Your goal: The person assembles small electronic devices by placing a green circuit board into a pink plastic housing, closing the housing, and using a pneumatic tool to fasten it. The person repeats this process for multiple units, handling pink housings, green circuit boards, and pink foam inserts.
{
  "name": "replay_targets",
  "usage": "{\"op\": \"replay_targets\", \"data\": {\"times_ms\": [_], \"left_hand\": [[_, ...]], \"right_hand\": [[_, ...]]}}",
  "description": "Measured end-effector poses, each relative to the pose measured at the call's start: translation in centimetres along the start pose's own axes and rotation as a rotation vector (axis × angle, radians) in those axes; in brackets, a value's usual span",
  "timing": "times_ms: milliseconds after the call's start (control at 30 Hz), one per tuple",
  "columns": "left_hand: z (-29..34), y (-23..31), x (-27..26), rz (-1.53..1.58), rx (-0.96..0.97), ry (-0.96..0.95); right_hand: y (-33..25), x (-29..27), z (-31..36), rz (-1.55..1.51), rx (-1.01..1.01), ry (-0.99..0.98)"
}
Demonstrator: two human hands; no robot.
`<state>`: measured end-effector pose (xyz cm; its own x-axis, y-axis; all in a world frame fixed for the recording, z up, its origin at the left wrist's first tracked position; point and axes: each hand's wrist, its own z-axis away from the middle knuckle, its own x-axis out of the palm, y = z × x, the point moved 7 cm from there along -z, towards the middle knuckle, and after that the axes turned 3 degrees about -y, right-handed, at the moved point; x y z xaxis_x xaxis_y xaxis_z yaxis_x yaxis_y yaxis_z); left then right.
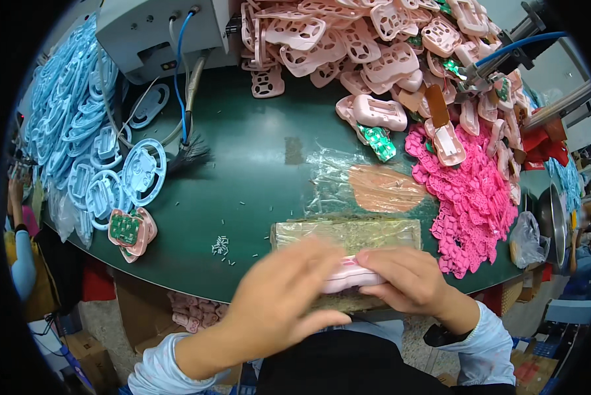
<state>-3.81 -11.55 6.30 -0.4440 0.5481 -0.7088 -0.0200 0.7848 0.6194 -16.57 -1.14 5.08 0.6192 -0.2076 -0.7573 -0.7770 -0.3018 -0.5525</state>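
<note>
A pale pink plastic toy casing with bright pink pieces on its top sits between my hands, over a block wrapped in clear tape at the table's front edge. My right hand grips the casing's right end, thumb and fingers closed on it. My left hand is at its left side, fingers stretched out over it and thumb apart, somewhat smeared by motion. The hands partly hide the casing. Left of them, small metal pins or screws lie scattered on the green table.
Pink casings pile up at the back, beside a grey machine box. Blue wheel-shaped parts heap at left, near a pink casing with a green circuit board. Bright pink parts lie right, below a metal-armed tool.
</note>
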Motion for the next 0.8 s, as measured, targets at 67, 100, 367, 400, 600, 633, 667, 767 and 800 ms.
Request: {"op": "replay_targets", "data": {"times_ms": [67, 100, 367, 400, 600, 633, 667, 767, 800], "left_hand": [[0.6, 0.4, 2.0, 0.036, 0.097, -0.012], [0.7, 0.4, 2.2, 0.041, 0.105, -0.006], [0.6, -0.1, 2.1, 0.061, 0.072, 0.001], [0.7, -0.3, 2.3, 0.092, 0.066, 0.008], [0.8, 0.2, 2.7, 0.057, 0.101, 0.028], [0.9, 0.2, 2.8, 0.044, 0.112, 0.033], [0.9, 0.1, 2.8, 0.038, 0.106, 0.03], [0.7, 0.1, 2.5, 0.053, 0.057, 0.004], [0.6, -0.1, 2.4, 0.081, 0.021, -0.018]], "right_hand": [[0.2, 0.4, 0.4, 0.021, -0.008, 0.02], [0.1, 0.4, 0.4, 0.049, -0.023, 0.029], [-0.7, 0.0, -1.1, 0.12, -0.085, -0.072], [-0.8, 0.2, -1.2, 0.14, -0.108, -0.069], [-1.1, 0.7, -0.6, 0.203, -0.104, -0.078], [-1.2, 0.7, -0.6, 0.212, -0.097, -0.098], [-1.3, 0.6, -0.6, 0.227, -0.096, -0.101], [-1.2, 0.5, -0.9, 0.231, -0.092, -0.078], [-1.1, 0.3, -1.1, 0.206, -0.089, -0.049]]}}
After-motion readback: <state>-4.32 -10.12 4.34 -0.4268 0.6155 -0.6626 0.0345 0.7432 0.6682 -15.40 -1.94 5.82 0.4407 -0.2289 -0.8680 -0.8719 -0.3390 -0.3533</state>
